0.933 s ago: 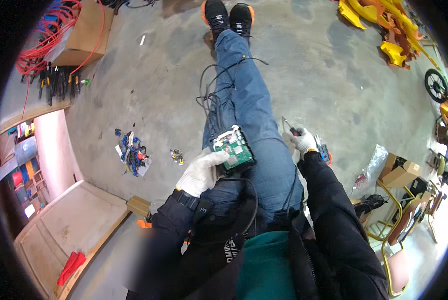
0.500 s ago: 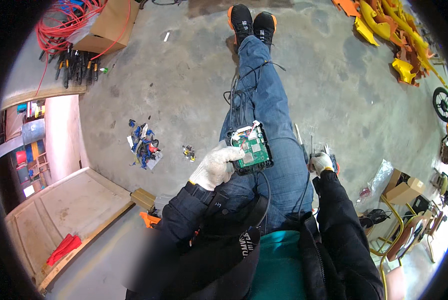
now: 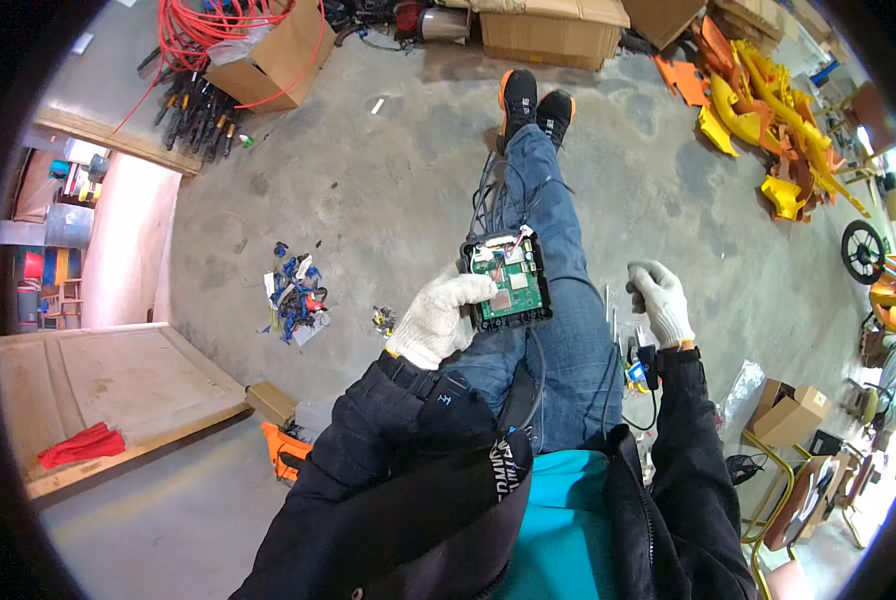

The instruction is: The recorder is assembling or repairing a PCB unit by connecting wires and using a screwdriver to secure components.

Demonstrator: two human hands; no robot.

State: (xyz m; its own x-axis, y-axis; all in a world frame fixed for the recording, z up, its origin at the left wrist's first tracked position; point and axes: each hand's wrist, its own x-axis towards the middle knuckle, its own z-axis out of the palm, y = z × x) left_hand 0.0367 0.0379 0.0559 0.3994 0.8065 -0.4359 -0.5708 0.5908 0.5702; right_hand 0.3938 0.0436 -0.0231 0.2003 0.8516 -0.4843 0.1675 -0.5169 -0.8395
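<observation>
My left hand [image 3: 438, 318], in a white work glove, is closed on the left edge of a circuit board unit [image 3: 520, 282] over my lap. The unit is a green board in an open black housing, with small wires and white plugs at its top. Dark cables [image 3: 486, 200] run from it along my leg, and another leaves its lower edge. To the right of my knees, my right hand [image 3: 662, 303], also gloved, hovers above the floor. Its fingers are loosely bent, apart from the thumb, and nothing shows in them. Below it are slim tools [image 3: 611, 305] and a black corded piece [image 3: 649, 367].
A heap of blue and black scraps [image 3: 296, 297] lies on the floor to the left. Red cable [image 3: 203, 40] coils by a cardboard box [image 3: 278, 65] at the far left. Yellow and orange plastic pieces [image 3: 738, 110] lie at the far right. A wooden board [image 3: 148, 370] stands at the near left.
My right hand has come up and away from the tools on the floor at right. The left hand still holds the board unit. The whole view has shifted, showing more boxes at the far side.
</observation>
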